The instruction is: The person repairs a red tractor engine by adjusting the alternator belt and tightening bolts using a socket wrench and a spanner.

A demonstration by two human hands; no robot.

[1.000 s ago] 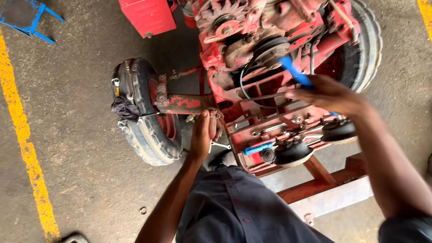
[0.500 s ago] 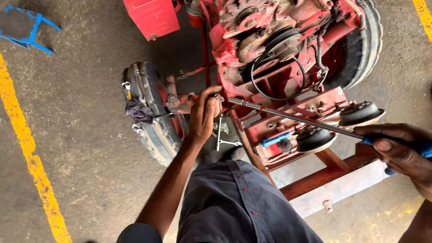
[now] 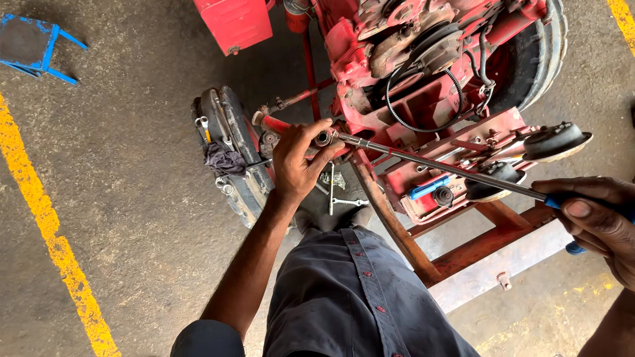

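2 hands grip 1 long wrench (image 3: pixel 436 164): left hand (image 3: pixel 299 162) clasps its socket end, right hand (image 3: pixel 598 218) its blue handle.

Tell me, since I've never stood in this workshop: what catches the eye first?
A red machine fills the top, belt and pulleys exposed. Across it runs a long wrench: the left hand steadies its socket end, the right hand grips its blue handle at the right edge.

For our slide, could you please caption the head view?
Left hand steadies the socket end of a long blue-handled steel wrench on a red machine; right hand grips its handle.
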